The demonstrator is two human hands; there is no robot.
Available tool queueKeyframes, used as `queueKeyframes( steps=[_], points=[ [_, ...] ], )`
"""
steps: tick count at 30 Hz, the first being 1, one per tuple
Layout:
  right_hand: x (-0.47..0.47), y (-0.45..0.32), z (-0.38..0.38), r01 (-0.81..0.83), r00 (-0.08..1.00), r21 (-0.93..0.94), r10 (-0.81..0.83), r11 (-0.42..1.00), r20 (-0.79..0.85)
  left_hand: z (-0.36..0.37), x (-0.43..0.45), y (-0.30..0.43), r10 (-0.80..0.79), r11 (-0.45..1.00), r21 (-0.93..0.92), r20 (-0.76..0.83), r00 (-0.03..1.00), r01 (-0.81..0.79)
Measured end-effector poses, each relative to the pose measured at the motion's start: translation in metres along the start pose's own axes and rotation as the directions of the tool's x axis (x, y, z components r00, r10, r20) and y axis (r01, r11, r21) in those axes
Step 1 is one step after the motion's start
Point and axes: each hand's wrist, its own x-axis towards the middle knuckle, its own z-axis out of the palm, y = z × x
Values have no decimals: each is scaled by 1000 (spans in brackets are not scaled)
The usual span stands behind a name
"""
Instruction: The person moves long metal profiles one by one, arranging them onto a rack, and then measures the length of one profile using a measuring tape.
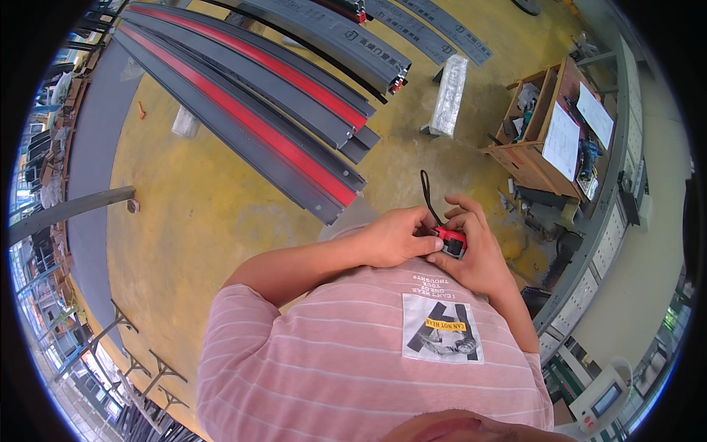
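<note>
A red and black tape measure with a black wrist strap is held close to my shirt front, between both hands. My left hand reaches it from the left side of the picture, thumb and fingers closed at its edge. On the other side my right hand grips its body, some fingers raised and bent. Beyond the hands lie long dark grey metal profiles with red strips, their near ends pointing towards me.
Film-wrapped profiles lie farther off, near a plastic-wrapped support. At the right, a wooden cabinet bears papers and a blue power drill, beside a long metal machine frame. A grey beam juts in at the left.
</note>
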Motion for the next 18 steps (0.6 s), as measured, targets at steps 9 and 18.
queueKeyframes(
  steps=[9, 18],
  points=[
    [-6, -34, 33, -80, 994, -265, 97, 961, 52, -21, -42, 23, 16, 915, 403, -113, 993, 31],
    [-253, 271, -41, -539, 822, -103, 496, 836, -279, -347, -196, 34, 163, 643, -95, -953, 256, -760]
  ],
)
